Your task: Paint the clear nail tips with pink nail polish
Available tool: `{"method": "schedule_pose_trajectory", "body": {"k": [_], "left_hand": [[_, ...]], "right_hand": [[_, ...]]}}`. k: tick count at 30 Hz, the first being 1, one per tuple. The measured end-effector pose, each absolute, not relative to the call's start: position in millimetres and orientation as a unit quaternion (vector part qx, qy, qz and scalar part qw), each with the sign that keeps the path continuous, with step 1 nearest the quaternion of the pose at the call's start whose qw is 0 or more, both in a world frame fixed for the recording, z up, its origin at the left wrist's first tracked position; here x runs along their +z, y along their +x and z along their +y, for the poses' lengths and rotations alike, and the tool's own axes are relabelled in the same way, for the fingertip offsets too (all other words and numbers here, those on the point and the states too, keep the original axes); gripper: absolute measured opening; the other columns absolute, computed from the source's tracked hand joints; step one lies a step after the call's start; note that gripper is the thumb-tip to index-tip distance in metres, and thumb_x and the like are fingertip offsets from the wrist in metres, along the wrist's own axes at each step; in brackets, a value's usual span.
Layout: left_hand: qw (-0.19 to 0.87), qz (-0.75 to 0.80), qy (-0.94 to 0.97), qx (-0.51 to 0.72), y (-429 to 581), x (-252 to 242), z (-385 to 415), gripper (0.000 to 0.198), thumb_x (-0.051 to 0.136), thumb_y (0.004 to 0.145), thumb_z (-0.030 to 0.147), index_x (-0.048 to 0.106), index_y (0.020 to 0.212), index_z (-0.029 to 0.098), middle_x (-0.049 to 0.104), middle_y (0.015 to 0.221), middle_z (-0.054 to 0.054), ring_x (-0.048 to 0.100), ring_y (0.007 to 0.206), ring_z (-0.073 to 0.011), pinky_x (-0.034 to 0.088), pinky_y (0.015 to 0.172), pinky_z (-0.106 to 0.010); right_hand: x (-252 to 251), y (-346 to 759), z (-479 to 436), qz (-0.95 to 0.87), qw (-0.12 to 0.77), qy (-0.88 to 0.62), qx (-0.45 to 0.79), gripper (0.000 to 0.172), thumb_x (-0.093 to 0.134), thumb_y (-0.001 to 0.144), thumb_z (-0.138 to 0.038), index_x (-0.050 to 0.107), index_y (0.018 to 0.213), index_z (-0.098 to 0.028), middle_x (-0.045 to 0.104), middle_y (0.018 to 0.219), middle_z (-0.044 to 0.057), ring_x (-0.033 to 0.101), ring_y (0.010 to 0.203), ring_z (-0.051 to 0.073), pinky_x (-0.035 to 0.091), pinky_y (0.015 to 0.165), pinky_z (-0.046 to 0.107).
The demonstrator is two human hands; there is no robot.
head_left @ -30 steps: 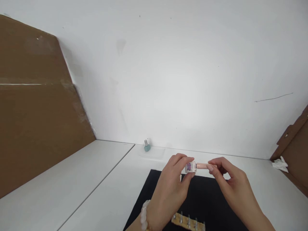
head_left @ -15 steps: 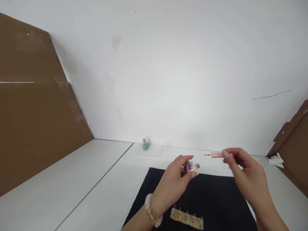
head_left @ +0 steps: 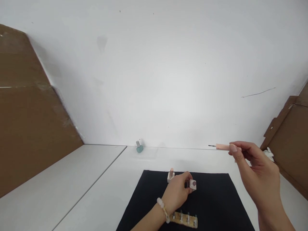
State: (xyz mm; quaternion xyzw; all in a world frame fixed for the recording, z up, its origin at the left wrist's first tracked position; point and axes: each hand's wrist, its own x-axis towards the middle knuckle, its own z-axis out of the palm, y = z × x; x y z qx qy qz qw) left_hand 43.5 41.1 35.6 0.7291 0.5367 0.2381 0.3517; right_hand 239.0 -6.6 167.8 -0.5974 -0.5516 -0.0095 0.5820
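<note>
My left hand (head_left: 177,191) grips a small white square nail polish bottle (head_left: 192,184), its cap off and its purplish neck showing, low over the black mat (head_left: 216,199). Raised at the right, my right hand (head_left: 255,170) pinches a pale pink nail polish cap (head_left: 222,147) whose thin brush points left. Behind my left hand stands another white bottle (head_left: 170,177) with its pink cap on. A tan strip (head_left: 184,219) bearing several clear nail tips lies near the mat's front, partly covered by my left wrist.
A teal nail polish bottle (head_left: 139,148) with a grey cap stands at the back by the white wall (head_left: 168,80). Brown cardboard panels flank the table at left (head_left: 36,128) and right (head_left: 288,138). Crumpled white tissue (head_left: 269,154) sits beside the right panel.
My left hand has lowered the open bottle toward the mat, and the second white bottle now shows behind it. My right hand has moved slightly right and up with the brush cap. The view has shifted.
</note>
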Motion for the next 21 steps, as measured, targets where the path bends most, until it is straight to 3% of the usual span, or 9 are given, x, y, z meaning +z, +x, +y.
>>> {"method": "schedule_pose_trajectory", "body": {"k": [4,9,11,15,18,21], "left_hand": [[0.326,0.543,0.743,0.217,40.7,28.4,44.1,0.028,0.067,0.076,0.008,0.072,0.098,0.025,0.083,0.096,0.0,0.075,0.099,-0.0265,0.021,0.123,-0.057],[0.282,0.544,0.758,0.222,42.7,36.5,37.0,0.057,0.06,0.074,0.0,0.069,0.127,0.02,0.077,0.127,-0.012,0.068,0.122,-0.0317,0.03,0.122,-0.055],[0.266,0.537,0.762,0.244,43.2,52.8,31.0,0.06,0.06,0.077,0.003,0.065,0.134,0.021,0.075,0.132,-0.012,0.066,0.125,-0.0313,0.031,0.121,-0.054],[0.234,0.549,0.735,0.322,23.8,102.3,19.2,0.031,0.052,0.094,0.027,0.069,0.12,0.023,0.078,0.113,-0.006,0.072,0.101,-0.0245,0.052,0.095,-0.037],[0.222,0.596,0.685,0.355,-10.2,124.1,11.0,0.024,0.048,0.095,0.037,0.066,0.101,0.022,0.076,0.098,-0.005,0.069,0.093,-0.025,0.051,0.081,-0.035],[0.28,0.621,0.663,0.31,-43.2,109.6,-3.9,0.017,0.06,0.084,0.038,0.067,0.078,0.023,0.073,0.077,-0.001,0.067,0.075,-0.0236,0.049,0.07,-0.032]], "right_hand": [[168.8,236.6,-6.5,-0.557,0.577,-0.597,-0.009,0.022,0.068,0.094,-0.047,0.072,0.088,-0.026,0.076,0.079,0.001,0.07,0.073,0.02,0.055,0.062,0.026],[165.9,242.4,-5.5,-0.578,0.566,-0.588,-0.028,0.027,0.067,0.093,-0.053,0.073,0.088,-0.027,0.075,0.078,0.001,0.069,0.068,0.019,0.055,0.061,0.027],[165.1,244.9,-5.1,-0.583,0.564,-0.584,-0.031,0.027,0.067,0.094,-0.054,0.073,0.088,-0.028,0.075,0.078,0.0,0.068,0.066,0.018,0.054,0.059,0.026],[169.9,246.3,-6.6,-0.568,0.578,-0.586,-0.012,0.024,0.069,0.091,-0.052,0.074,0.087,-0.028,0.076,0.08,0.0,0.069,0.069,0.018,0.052,0.06,0.026],[177.0,244.6,-11.1,-0.526,0.596,-0.607,0.001,0.025,0.071,0.088,-0.053,0.075,0.089,-0.028,0.074,0.081,0.0,0.067,0.07,0.018,0.05,0.06,0.028],[179.3,245.2,-15.2,-0.498,0.612,-0.615,0.001,0.027,0.072,0.088,-0.055,0.075,0.092,-0.028,0.073,0.085,0.0,0.065,0.072,0.019,0.049,0.065,0.031]]}}
